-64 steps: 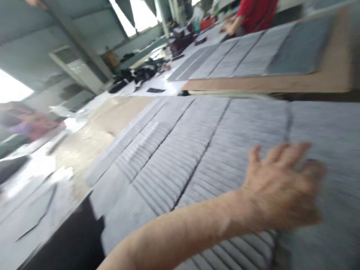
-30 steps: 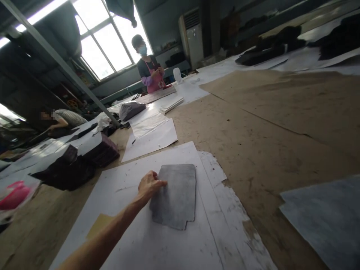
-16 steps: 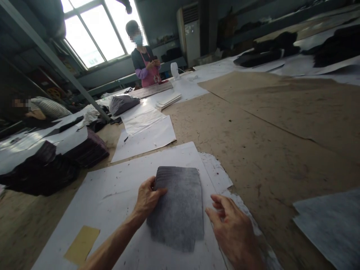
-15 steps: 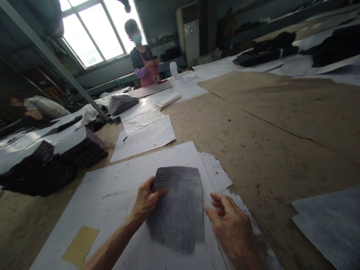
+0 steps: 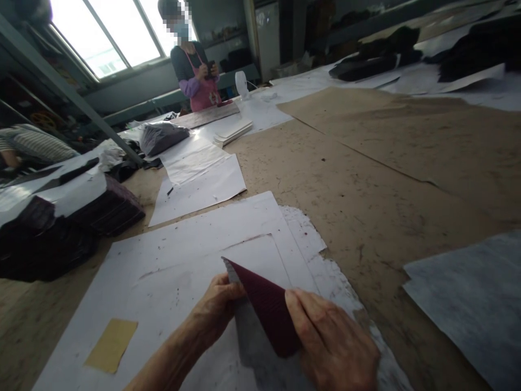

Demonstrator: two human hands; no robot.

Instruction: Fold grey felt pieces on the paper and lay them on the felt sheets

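Observation:
A small stack of fabric pieces [image 5: 252, 328], grey on the upper face, is bent over between my hands. Its right side is turned up, so a dark maroon underside [image 5: 266, 307] shows. My left hand [image 5: 220, 304] pinches the stack at its left edge, thumb on top. On the right edge, my right hand [image 5: 334, 336] is closed with its fingers over the maroon face; its thumb is hidden. Beneath lies a large white paper sheet [image 5: 163, 288], with a yellow card [image 5: 112, 346] near my left forearm.
Dark fabric stacks [image 5: 109, 206] stand at left. Grey-blue fabric [image 5: 468, 293] lies at right, on brown paper [image 5: 366, 179]. Farther off are a grey bundle [image 5: 163, 138], white pads [image 5: 234, 132], and black cloth [image 5: 374, 60]. A co-worker [image 5: 199, 76] in a pink apron stands behind the table.
My right hand, apart from the fabric before, now grips its right edge. The stack went from flat to folded up, showing maroon, and shifted toward me. The view has shifted slightly.

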